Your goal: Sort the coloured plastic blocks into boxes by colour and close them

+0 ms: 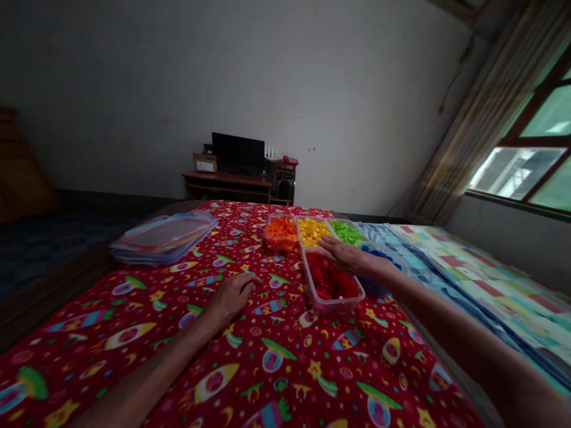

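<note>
My left hand (235, 294) rests on the red patterned cloth (272, 324), its fingers loosely bent, the thumb a little apart, nothing visible in it. Over the far edge of a clear plastic box of red pieces (328, 279), my right hand (345, 254) reaches in from the right with fingers stretched out. Its fingertips lie near the border with the box of yellow pieces (312, 230); whether they touch anything I cannot tell. Small orange pieces (282, 229) fill a box to the left, and green pieces (345, 232) one behind. Blue pieces (379, 255) are partly hidden by my right forearm.
Stacked clear plastic lids (165, 238) lie on the cloth at the left. Beyond the bed's far end is a desk (227, 178) with a black monitor (238, 153) and a cardboard box (205, 162). A checked, light-coloured cover (473, 267) lies at the right, below a curtained window.
</note>
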Available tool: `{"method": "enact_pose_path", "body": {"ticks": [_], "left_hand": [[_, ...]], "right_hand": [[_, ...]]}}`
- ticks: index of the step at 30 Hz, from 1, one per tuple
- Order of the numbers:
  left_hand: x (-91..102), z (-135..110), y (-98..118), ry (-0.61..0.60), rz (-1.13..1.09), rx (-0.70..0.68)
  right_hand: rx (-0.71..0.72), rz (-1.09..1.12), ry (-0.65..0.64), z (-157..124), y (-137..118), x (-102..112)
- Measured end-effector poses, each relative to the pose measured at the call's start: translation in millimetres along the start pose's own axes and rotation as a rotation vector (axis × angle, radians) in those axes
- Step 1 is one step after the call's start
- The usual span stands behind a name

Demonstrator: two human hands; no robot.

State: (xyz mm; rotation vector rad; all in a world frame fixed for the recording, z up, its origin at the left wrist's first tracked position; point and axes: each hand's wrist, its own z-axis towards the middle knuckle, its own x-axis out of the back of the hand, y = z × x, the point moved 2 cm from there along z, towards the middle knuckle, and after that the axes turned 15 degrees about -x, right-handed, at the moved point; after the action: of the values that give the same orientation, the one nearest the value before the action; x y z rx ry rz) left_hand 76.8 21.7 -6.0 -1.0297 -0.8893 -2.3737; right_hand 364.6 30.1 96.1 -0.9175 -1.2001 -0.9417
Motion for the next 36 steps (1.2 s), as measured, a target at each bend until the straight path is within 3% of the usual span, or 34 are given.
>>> {"method": "enact_pose_path", "body": {"ticks": [3,5,8,12,16,19,24,29,34,36], "left_hand": [[1.0,0.4,1.3,0.004,0.011,-0.018],[1.5,0.4,2.3,0.003,0.017,-0.025],[1.8,0.0,3.3,0.004,0.026,-0.034],[0.4,-0.3,2.5,0.009,0.034,-0.061],[-1.3,0.2,0.1,0.03,0.05,-0.065],[-2.0,0.6,-0.7,0.036,0.057,-0.073],[-2.6,1.1,-0.4,0.031,0.068,-0.085],[-1.4,1.0,1.4,0.034,0.055,-0.083],[0.7,0.9,4.7,0.016,0.048,-0.098],[0.7,0.8,4.8,0.015,0.051,-0.098]], "right_hand": [[-0.112,0.001,-0.054,-27.1,-1.9,-32.3],[-0.11,0.06,-0.059,-35.1,-6.9,-40.5],[-0.09,0.147,-0.036,-41.2,-12.8,-30.4],[-0.183,0.141,-0.019,-54.2,-10.0,-13.2],[-0.113,0.098,-0.092,-72.4,-8.8,-21.1],[-0.036,0.095,-0.051,-79.3,-9.4,-27.5],[-0.007,0.052,0.057,-62.8,-15.1,-30.2],[-0.083,0.099,-0.09,-44.6,-23.7,-25.5],[-0.171,0.322,0.134,-52.5,-12.7,-0.1],[-0.192,0.342,0.151,-58.0,-9.4,3.3]]}}
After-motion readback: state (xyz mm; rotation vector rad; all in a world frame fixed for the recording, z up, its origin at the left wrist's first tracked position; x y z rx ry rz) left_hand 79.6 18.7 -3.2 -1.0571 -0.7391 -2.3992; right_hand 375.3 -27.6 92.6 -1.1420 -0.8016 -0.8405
